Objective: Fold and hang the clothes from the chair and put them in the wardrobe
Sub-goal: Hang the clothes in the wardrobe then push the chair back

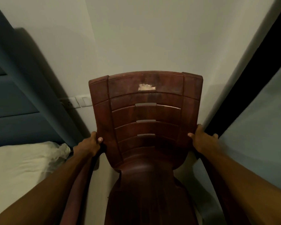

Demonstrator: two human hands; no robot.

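A dark brown plastic chair (146, 114) fills the middle of the view, its slatted backrest facing me and standing close to the pale wall. My left hand (92, 143) grips the left edge of the backrest, thumb on the front. My right hand (201, 140) grips the right edge the same way. No clothes lie on the chair. The wardrobe is not in view.
A bed with a white sheet and pillow (23, 161) and a blue padded headboard (15, 103) lies on the left. A white switch plate (79, 101) sits on the wall behind the chair. A dark-edged panel (250, 78) slants down the right side.
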